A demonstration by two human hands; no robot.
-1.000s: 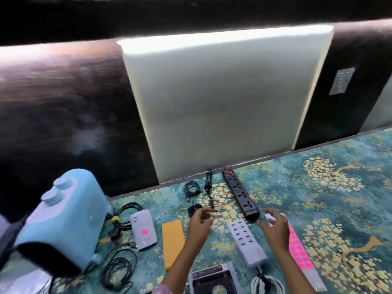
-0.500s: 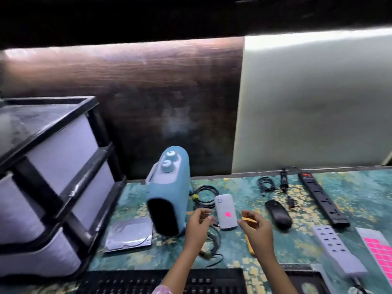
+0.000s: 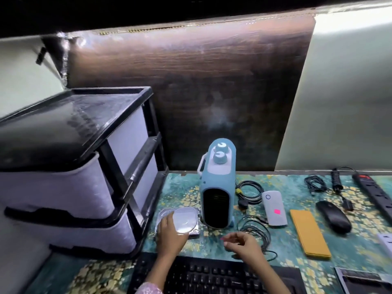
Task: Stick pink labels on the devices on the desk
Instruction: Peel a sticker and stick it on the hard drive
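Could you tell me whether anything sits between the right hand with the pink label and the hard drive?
Nothing visible does. The right hand pinches a pink label just right of the hard drive, with only bare desk between; the left hand rests on the drive's near-left part.

Two bare forearms reach up from the bottom edge, each ending in a bare hand, the left hand (image 3: pixel 169 232) and the right hand (image 3: pixel 244 246). No rings, watch or bracelets show. A pale pink patterned fabric sleeve cuff (image 3: pixel 149 289) (small floral-looking print, blurred) covers the left arm near the elbow.
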